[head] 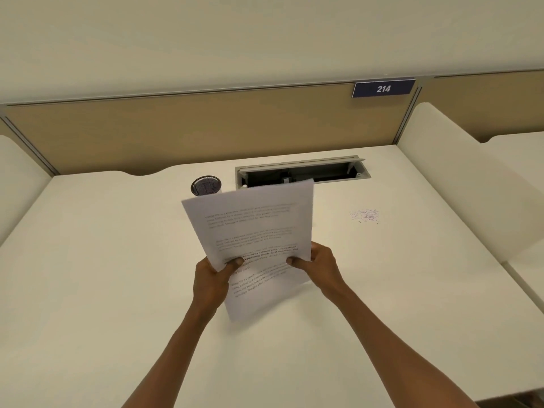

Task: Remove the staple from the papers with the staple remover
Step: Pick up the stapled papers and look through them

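White papers (253, 231), held above the desk (103, 275) at centre: left hand (213, 275) and right hand (319, 265) each pinch a lower corner. Long axis runs 6 to 12 o'clock, top tilted toward 11. No staple or staple remover is visible; progress cannot be told, though loose staples (365, 215) lie at 2 o'clock.

White papers (253, 225) with black print, black mesh cup (206, 186), seemingly cream desk (103, 275).
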Demonstrator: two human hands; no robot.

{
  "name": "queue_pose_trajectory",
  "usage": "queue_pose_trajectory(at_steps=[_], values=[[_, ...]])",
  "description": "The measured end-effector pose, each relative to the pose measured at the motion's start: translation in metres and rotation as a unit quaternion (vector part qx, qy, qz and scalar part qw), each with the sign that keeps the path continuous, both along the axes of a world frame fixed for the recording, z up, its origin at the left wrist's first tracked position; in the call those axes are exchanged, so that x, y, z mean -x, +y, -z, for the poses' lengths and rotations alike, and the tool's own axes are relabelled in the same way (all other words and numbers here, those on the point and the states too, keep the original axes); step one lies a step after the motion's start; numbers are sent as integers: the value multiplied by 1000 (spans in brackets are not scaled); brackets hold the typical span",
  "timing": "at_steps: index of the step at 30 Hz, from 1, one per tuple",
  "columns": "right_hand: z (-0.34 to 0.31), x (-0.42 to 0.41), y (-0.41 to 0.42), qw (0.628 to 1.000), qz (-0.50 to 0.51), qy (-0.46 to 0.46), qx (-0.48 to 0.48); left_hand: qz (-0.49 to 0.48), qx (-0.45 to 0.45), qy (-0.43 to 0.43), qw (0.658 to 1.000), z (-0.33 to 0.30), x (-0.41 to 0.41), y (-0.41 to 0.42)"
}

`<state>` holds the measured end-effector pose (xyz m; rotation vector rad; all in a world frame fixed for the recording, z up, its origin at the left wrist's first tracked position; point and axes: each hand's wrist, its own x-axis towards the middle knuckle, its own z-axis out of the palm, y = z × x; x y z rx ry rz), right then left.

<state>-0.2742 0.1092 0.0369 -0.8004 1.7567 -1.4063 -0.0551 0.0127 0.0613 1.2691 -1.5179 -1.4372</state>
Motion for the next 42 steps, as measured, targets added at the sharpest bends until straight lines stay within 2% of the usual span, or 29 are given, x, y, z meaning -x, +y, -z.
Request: queue_pose_trajectory(at_steps=[4, 8, 11, 13, 16, 21, 25, 26, 29, 31, 33, 35, 36, 38, 42], values=[[-9, 9, 1, 998, 63, -19, 6, -19, -28, 84, 996, -12, 6, 1], [-13, 0, -3, 974, 102, -191, 62, -57, -72, 159, 983, -17, 20, 5], [-20, -15, -6, 921, 105, -342, 153, -84, -111, 197, 970, -19, 33, 11], [-26, -25, -7, 902, 94, -380, 182, -94, -138, 220, 961, -18, 41, 15], [-32, -35, -10, 917, 97, -342, 180, -122, -177, 226, 950, -16, 47, 19], [-33, -24, -12, 965, 125, -198, 121, -115, -214, 239, 940, -16, 37, 27], [-37, -2, -2, 980, 83, -155, 93, -210, -246, 287, 902, -20, 1, -2], [-38, 3, 1, 981, 72, -155, 90, -227, -232, 282, 903, -21, -10, -12], [-42, 16, 8, 985, 33, -150, 80, -203, -142, 197, 948, -24, -42, -42], [-44, 21, 11, 987, 0, -145, 71, -129, -108, 121, 978, -31, -55, -53], [-45, 23, 13, 987, -30, -144, 60, -23, -97, 68, 993, -37, -60, -56], [-42, 25, 12, 987, -54, -141, 51, 102, -103, 40, 989, -41, -57, -48], [-40, 25, 12, 988, -59, -136, 45, 134, -105, 35, 985, -41, -54, -42], [-35, 25, 13, 992, -54, -114, 29, 116, -98, 34, 988, -33, -49, -31], [-27, 17, 12, 999, -7, -45, 9, -5, -36, 1, 999, -7, -38, -12]])
